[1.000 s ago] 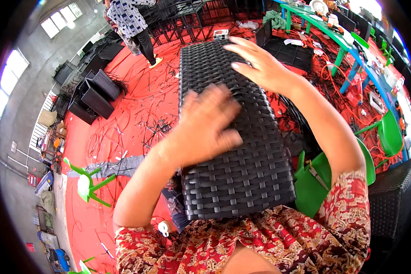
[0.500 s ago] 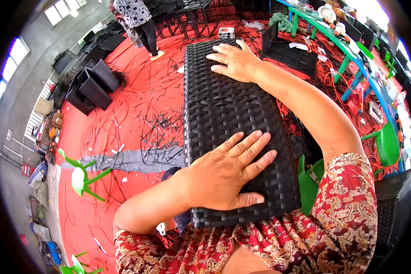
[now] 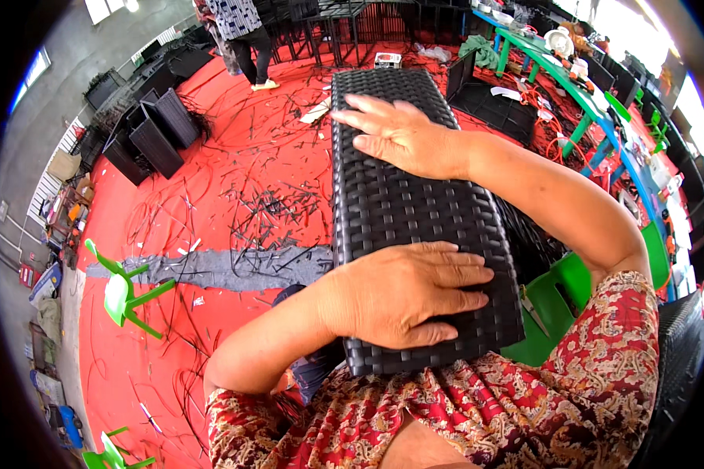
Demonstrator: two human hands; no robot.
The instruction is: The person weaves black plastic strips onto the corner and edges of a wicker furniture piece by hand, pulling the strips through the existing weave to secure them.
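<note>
A long black woven wicker panel [image 3: 422,215] stretches away from my body, its near end against my patterned top. My left hand [image 3: 407,293] lies flat across the near part of the weave, fingers extended and slightly apart. Farther up, my right hand [image 3: 407,141] is over the far half, palm down with outstretched fingers that are a little blurred; whether all of it touches the weave I cannot tell. Neither hand grips anything. Beside the panel's near right edge, a slim pointed metal tool [image 3: 533,311] lies on a green plastic chair [image 3: 540,336].
Black strip scraps [image 3: 278,215] litter the red floor covering [image 3: 235,172], crossed by a grey strip [image 3: 281,270]. Black wicker pieces [image 3: 152,137] and a small green chair [image 3: 119,295] stand left. A person [image 3: 242,35] stands far off. A cluttered blue-green table [image 3: 524,43] runs along the right.
My right hand has slid nearer and left across the panel. My left hand has turned, its fingers now pointing more to the right. The view has shifted slightly.
</note>
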